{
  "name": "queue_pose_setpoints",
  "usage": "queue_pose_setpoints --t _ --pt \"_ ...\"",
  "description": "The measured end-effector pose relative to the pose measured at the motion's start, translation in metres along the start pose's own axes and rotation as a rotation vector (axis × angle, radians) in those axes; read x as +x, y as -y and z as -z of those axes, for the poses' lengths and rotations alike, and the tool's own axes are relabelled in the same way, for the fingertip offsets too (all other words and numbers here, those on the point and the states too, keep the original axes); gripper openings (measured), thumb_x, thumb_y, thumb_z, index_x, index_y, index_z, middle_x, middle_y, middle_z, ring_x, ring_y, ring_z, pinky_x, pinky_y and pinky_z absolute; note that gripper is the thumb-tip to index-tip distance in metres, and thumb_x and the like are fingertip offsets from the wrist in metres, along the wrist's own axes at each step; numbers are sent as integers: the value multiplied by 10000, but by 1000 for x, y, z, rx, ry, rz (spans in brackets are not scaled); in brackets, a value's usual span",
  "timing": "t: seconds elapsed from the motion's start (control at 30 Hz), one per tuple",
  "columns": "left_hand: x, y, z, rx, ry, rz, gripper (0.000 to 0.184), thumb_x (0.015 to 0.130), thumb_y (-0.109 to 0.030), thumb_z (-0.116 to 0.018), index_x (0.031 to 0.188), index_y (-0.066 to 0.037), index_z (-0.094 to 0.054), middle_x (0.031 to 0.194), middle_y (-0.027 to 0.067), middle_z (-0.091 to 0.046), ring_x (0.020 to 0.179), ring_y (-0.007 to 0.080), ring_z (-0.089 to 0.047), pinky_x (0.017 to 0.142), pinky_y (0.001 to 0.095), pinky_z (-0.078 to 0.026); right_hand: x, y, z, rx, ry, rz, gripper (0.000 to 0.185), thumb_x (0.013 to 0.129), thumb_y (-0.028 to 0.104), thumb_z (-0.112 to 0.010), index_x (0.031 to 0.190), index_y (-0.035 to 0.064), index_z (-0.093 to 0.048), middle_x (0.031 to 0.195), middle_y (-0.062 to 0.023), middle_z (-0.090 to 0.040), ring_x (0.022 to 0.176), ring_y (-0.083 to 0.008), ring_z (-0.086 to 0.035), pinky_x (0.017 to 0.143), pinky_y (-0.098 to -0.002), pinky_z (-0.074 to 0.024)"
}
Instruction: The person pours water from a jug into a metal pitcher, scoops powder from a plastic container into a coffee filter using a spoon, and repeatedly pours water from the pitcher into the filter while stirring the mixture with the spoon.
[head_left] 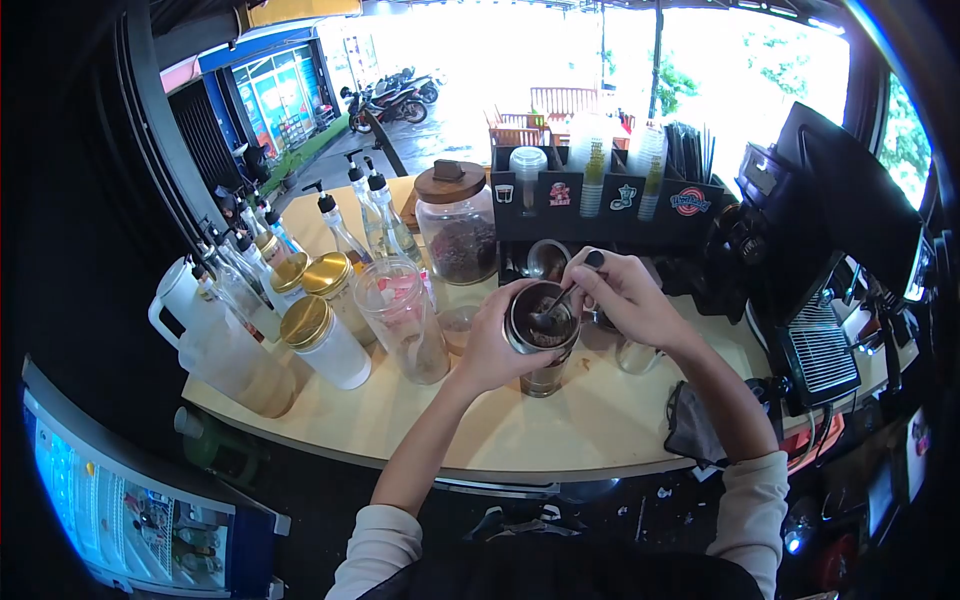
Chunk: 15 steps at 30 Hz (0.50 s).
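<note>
My left hand [492, 340] is wrapped round a metal-rimmed cup [516, 325], tilted so its mouth faces me. Dark brown contents show inside it. My right hand [622, 295] grips a spoon [550, 316], whose bowl is down in the cup. Directly below the cup is a clear glass [543, 380] with something brownish in it; whether the two touch I cannot tell. To the left of my left hand stands a tall clear pitcher [408, 335]. A wooden-lidded glass jar [457, 235] of dark contents stands behind my hands.
Gold-lidded jars [325, 340], pump bottles [378, 215] and a white-handled jug [225, 350] crowd the left of the counter [500, 440]. A black organizer [620, 205] holds cups and straws at the back. An espresso machine [820, 345] stands right, near a dark cloth [697, 425].
</note>
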<state>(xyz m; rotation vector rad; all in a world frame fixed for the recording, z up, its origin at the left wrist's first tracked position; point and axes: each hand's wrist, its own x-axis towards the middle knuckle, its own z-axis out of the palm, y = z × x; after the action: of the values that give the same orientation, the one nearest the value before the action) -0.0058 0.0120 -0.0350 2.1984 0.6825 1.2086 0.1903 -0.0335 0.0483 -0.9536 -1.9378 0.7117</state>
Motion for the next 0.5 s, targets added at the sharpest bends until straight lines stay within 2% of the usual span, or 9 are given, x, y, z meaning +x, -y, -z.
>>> queue_pose_setpoints --t 0.07,0.17,0.27,0.37,0.43,0.5 --pt "-1 -1 -4 -133 -69 64 781 547 -261 -846 1211 -53 -491 1133 126 -605 1078 244 -586 964 364 -433 -4 -6 -3 103 -58 -15 243 966 186 -455 906 -23 -563 669 -49 -595 642 -86 -564 596 -258 -448" --pt "-4 3 -10 -95 -63 103 786 559 -270 -854 1209 -25 -485 1112 131 -615 1038 218 -607 922 343 -467 -9 -10 -8 168 -115 -16 249 980 223 -446 930 -3 -537 699 -47 -612 666 -78 -559 628 -246 -450" --pt "-6 2 -11 -135 -46 136 793 556 -280 -857 1207 -22 -485 1103 130 -620 1048 216 -602 931 342 -460 -14 -14 -10 140 -96 -62 248 981 231 -450 934 0 -525 695 -48 -618 680 -84 -566 643 -247 -450" --pt "-7 -1 -10 -131 -37 141 795 556 -281 -857 1207 -19 -484 1102 133 -621 1051 215 -601 937 339 -455 -16 -15 -13 130 -71 -51 253 993 252 -439 963 18 -531 744 -34 -622 730 -48 -565 652 -205 -429" --pt "-9 1 -10 -136 -21 160 799 556 -282 -858 1210 -19 -482 1098 130 -622 1052 213 -599 937 338 -453 -16 -14 -17 125 -90 -60 245 977 238 -464 935 5 -527 698 -63 -634 685 -109 -583 662 -262 -464" --pt "-9 2 -8 -143 -6 175 803 557 -283 -859 1213 -19 -480 1093 127 -622 1052 212 -597 938 337 -451 -17 -17 -20 109 -91 -38 238 974 230 -468 940 2 -526 699 -69 -635 686 -122 -596 666 -267 -467"
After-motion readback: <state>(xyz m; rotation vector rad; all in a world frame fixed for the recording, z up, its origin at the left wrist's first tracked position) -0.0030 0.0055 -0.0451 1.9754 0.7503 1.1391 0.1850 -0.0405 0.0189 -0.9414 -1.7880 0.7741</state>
